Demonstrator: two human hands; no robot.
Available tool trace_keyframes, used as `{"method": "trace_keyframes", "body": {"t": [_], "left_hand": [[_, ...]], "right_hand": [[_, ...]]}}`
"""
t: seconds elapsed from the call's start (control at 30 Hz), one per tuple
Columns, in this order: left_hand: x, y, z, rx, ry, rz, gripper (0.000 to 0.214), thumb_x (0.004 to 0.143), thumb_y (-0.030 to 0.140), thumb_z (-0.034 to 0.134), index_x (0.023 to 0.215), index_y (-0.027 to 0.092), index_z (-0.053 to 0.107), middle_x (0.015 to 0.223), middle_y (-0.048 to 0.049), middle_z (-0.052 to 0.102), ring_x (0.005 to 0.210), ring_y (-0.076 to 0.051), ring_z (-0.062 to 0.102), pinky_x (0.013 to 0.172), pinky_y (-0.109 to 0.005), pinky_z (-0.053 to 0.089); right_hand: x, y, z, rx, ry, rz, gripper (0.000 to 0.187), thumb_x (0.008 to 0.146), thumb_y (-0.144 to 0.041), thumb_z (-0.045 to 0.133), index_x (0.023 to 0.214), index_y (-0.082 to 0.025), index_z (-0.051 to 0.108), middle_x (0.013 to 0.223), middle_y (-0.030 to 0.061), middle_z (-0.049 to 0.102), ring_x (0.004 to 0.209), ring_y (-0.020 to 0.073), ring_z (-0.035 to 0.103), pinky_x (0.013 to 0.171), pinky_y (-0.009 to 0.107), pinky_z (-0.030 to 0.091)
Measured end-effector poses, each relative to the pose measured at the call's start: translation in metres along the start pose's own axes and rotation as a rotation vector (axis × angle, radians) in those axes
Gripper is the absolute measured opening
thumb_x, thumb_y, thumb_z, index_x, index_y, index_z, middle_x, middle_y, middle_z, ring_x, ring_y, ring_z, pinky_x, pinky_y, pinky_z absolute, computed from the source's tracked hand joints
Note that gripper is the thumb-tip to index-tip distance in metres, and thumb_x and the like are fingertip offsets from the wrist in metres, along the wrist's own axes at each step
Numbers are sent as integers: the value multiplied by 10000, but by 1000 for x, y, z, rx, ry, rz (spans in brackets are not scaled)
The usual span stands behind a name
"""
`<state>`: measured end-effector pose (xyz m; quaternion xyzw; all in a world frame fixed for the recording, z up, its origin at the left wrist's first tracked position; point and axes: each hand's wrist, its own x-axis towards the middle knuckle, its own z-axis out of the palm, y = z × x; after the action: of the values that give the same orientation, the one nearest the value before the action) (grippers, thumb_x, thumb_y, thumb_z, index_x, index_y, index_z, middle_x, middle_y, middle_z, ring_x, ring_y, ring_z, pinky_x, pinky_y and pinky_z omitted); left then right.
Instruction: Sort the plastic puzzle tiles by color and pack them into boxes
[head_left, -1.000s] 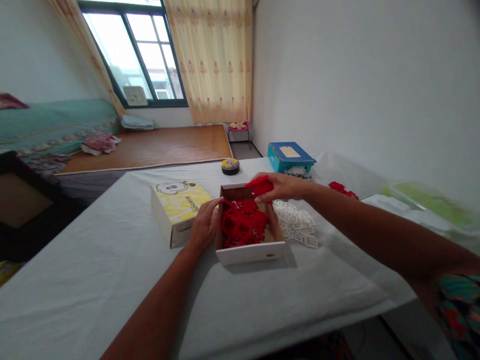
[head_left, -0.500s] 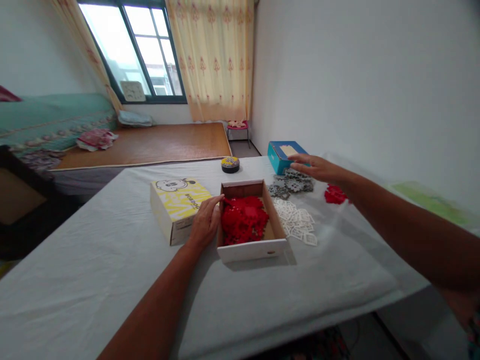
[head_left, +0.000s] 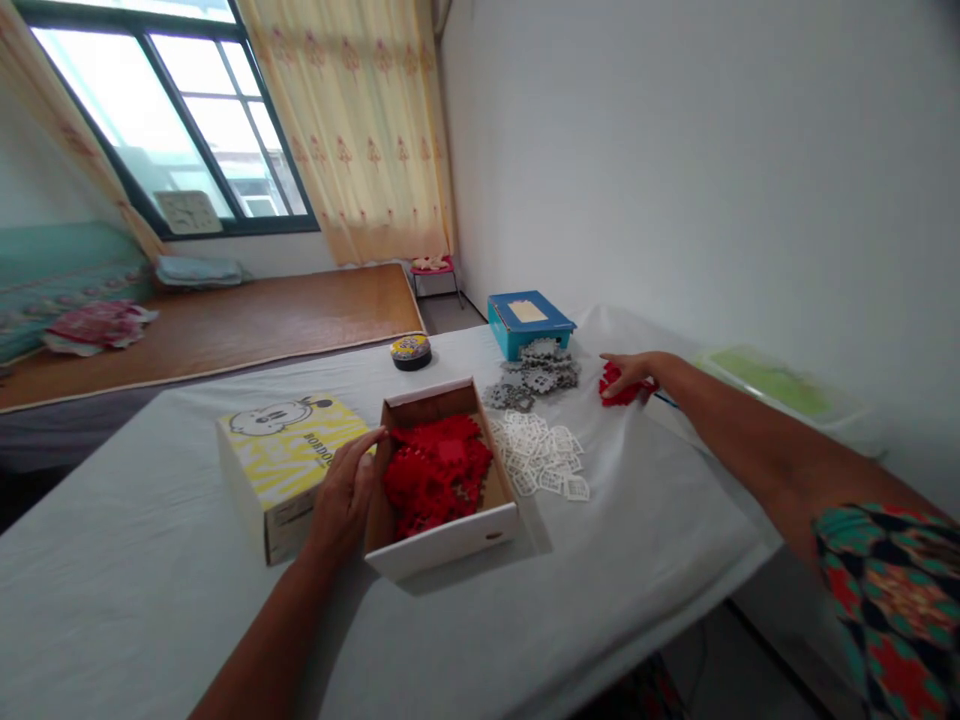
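A shallow cardboard box with white outer sides stands open on the table, holding a heap of red lacy cut-out pieces. My left hand is at the box's left wall, fingertips on its rim. Over to the right, my right hand reaches down onto a small pile of red pieces, its fingers curled around them and partly hiding them. Just right of the box lie thin white square cut-outs. Behind these is a heap of grey gear-like pieces.
A yellow and white box stands left of the open box. At the back are a round black-sided tin and a blue box. A translucent container with something green sits by the wall at right.
My right hand has moved from near the blue box down to the red pile at right. My view has turned right. My left hand stays at the open box's rim.
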<state>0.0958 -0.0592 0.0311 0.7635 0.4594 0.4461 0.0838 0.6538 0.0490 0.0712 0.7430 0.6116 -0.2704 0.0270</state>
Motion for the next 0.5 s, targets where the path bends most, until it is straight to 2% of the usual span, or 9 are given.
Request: {"method": "trace_keyframes", "body": {"t": [0.1,0.2,0.27,0.37,0.5], "left_hand": [[0,2,0,6,-3,1,409,967,379,302,1239,194,545,1259,-99,585,1197,-221,526,1062,-419,411],[0,2,0,11,-6,12,410,964,380,302,1242,200,545,1257,-97,586,1194,-225,527,1062,-429,412],[0,0,0,12,-7,15,412,963,382,303,1247,208,545,1253,-94,587,1198,-228,523,1064,-437,410],[0,-2,1,5,-9,18,411,962,377,307,1251,208,544,1257,-95,585,1205,-228,517,1067,-440,405],[1,0,0,-1,-7,17,416,958,383,306,1235,199,556,1249,-99,590,1195,-224,525,1063,-433,410]], "right_hand": [[8,1,-1,-25,-33,42,1420,349,-588,869,1529,-234,164,1536,215,260,1327,439,362,899,525,500],[9,3,-1,33,-102,84,1311,373,-558,872,1499,-281,260,1542,199,249,1263,446,432,761,500,560],[6,4,0,90,-149,86,1185,384,-514,879,1437,-301,378,1522,172,303,1196,412,504,704,456,580],[1,4,2,139,-153,74,1003,394,-469,886,1308,-289,515,1460,147,399,1108,357,573,672,399,589],[-2,4,7,190,-128,39,870,441,-440,883,1223,-264,544,1347,143,514,1009,303,622,656,358,588]]}}
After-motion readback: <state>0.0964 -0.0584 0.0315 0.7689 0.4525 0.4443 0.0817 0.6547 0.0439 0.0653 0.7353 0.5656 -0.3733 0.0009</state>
